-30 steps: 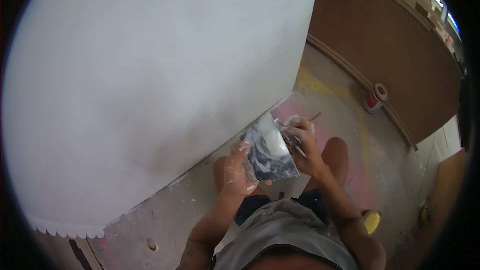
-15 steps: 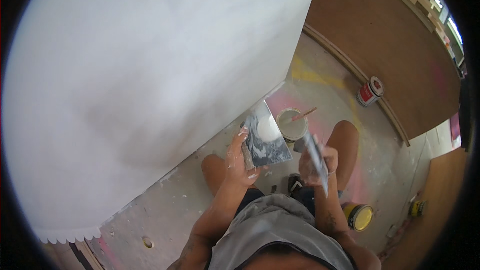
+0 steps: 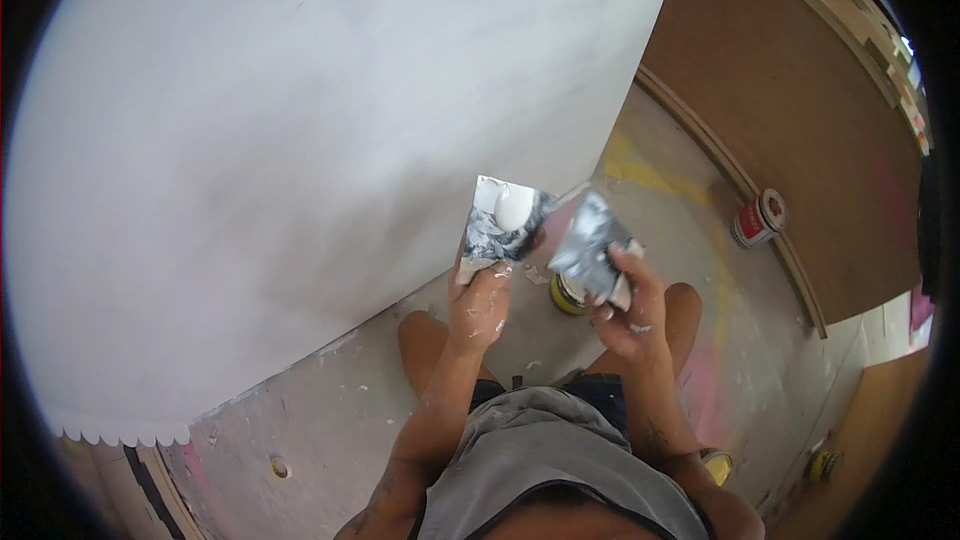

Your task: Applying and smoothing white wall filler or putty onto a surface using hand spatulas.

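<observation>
My left hand [image 3: 478, 308], smeared with white, grips a wide filling knife [image 3: 485, 235] from below. On its streaked grey blade sits a rounded blob of white filler [image 3: 514, 208]. My right hand [image 3: 637, 310] is closed on the handle of a second wide filling knife [image 3: 583, 242], its blade streaked with white and slightly blurred. The two blades are held up close to each other, with a small gap between them. Just left of the left knife rises a large white panel [image 3: 300, 130]. A yellow can [image 3: 567, 297] stands on the floor below, mostly hidden by the right knife.
A red and white tin [image 3: 757, 220] stands by the wooden strip at the foot of a brown board [image 3: 770, 130] on the right. Another yellow can [image 3: 717, 464] is partly behind my right forearm. White spots and pink and yellow paint mark the grey floor [image 3: 345, 405].
Both knives have come up; the left one has swung round to point away from me, the right one has turned its face into view. The can is now mostly covered.
</observation>
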The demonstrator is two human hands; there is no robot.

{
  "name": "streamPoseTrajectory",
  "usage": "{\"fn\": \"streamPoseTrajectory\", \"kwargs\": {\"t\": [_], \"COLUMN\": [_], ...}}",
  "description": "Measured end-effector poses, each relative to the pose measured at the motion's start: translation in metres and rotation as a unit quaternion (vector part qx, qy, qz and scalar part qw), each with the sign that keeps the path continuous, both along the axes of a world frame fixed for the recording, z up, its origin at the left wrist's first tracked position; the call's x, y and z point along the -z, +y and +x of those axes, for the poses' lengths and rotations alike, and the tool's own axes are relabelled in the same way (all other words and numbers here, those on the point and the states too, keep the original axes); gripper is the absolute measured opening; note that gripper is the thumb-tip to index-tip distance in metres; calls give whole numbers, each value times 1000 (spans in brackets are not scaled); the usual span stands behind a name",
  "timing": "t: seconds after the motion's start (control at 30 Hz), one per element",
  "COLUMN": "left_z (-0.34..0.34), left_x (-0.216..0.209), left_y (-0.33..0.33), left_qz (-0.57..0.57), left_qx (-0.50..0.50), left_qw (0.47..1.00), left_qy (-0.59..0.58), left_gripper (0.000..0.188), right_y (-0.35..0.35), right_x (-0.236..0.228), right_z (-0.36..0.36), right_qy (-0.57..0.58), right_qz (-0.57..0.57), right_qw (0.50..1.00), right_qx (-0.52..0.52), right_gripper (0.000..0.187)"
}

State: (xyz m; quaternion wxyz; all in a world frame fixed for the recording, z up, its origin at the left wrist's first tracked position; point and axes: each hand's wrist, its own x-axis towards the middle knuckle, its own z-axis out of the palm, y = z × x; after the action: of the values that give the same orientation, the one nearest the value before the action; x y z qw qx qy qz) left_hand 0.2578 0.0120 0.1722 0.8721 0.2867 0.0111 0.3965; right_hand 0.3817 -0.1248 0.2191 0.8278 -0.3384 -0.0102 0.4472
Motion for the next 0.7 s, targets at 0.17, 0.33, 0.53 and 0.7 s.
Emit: {"fn": "streamPoseTrajectory", "kwargs": {"t": [0.17, 0.33, 0.53, 0.7], "left_z": [0, -30, -44, -67], "left_x": [-41, -34, -9, 26], "left_y": [16, 33, 24, 32], "left_qz": [572, 691, 596, 561], "left_qx": [-239, -170, -136, -179], "left_qw": [779, 643, 720, 738], "left_qy": [93, 282, 328, 330], "left_gripper": [56, 65, 64, 59], "right_y": [22, 22, 59, 107], "right_x": [-9, -18, -108, -288], "right_z": [-11, 24, 128, 223], "right_qy": [43, 0, -339, -600], "right_qz": [52, 69, 4, 34], "right_qw": [988, 981, 941, 790], "right_qx": [-138, -181, -4, 121], "right_gripper": [14, 27, 37, 34]}}
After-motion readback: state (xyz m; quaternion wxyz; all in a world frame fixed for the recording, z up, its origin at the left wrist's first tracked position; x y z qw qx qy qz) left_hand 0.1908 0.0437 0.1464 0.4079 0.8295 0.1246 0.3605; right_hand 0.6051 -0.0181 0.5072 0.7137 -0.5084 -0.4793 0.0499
